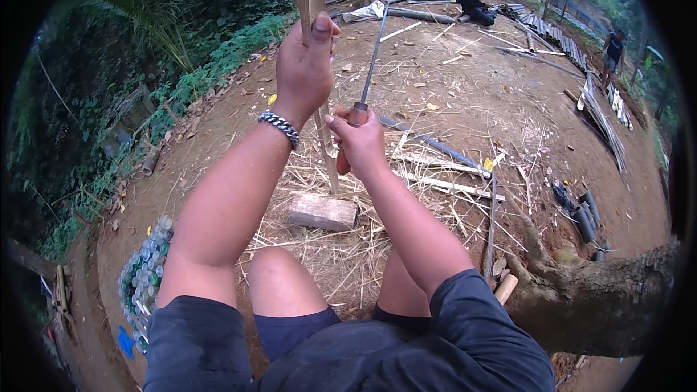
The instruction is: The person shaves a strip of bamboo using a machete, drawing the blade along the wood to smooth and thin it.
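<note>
My left hand [303, 69], a chain bracelet on its wrist, is raised and closed round a split bamboo strip [312, 3]. The strip stands almost upright. Its thick end shows above my fist and its thin lower end reaches down toward a wooden block [323, 213] on the ground; I cannot tell whether they touch. In my right hand [363, 145], closed, is the brown wooden handle of a long knife [373, 65]. Its narrow dark blade points up and away, to the right of the strip and apart from it. Pale shavings [348, 258] lie around the block.
Loose bamboo strips [450, 186] and a grey pipe [443, 149] lie ahead right. A thick log or root [595, 297] is close on my right; stacked bottles [145, 268] are at left. One person [475, 3] sits far off, another [613, 54] stands at far right.
</note>
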A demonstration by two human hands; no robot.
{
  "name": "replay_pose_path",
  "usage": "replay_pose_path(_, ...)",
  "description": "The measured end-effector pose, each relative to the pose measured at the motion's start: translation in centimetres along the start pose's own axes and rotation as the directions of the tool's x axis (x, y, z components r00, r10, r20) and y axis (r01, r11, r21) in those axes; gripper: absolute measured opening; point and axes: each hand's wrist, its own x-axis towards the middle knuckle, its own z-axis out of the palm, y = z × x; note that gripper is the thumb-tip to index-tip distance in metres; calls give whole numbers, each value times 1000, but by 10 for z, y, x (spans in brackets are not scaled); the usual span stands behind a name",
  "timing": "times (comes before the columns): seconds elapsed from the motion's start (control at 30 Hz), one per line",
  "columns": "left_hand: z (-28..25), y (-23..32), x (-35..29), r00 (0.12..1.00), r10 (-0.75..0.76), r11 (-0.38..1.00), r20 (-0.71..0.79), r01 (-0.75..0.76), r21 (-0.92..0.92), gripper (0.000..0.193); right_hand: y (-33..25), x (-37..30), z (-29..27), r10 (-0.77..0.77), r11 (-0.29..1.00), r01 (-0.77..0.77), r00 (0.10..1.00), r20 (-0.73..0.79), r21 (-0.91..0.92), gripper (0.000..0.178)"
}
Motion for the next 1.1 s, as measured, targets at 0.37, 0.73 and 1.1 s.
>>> replay_pose_path(0.37,-32,-2,-8,1000,7,993,2,-6,-119,50,23,20,3,-88,988,82,996,-34,-133,30)
replay_pose_path(0.73,-99,-12,3,982,-1,998,-188,-12,-65,47,22,54,-96,-125,947,39,960,-252,-320,34)
replay_pose_path(1.1,-132,-9,15,898,60,997,-436,-37,62,46,112,7,-153,182,622,-379,921,-344,-685,32)
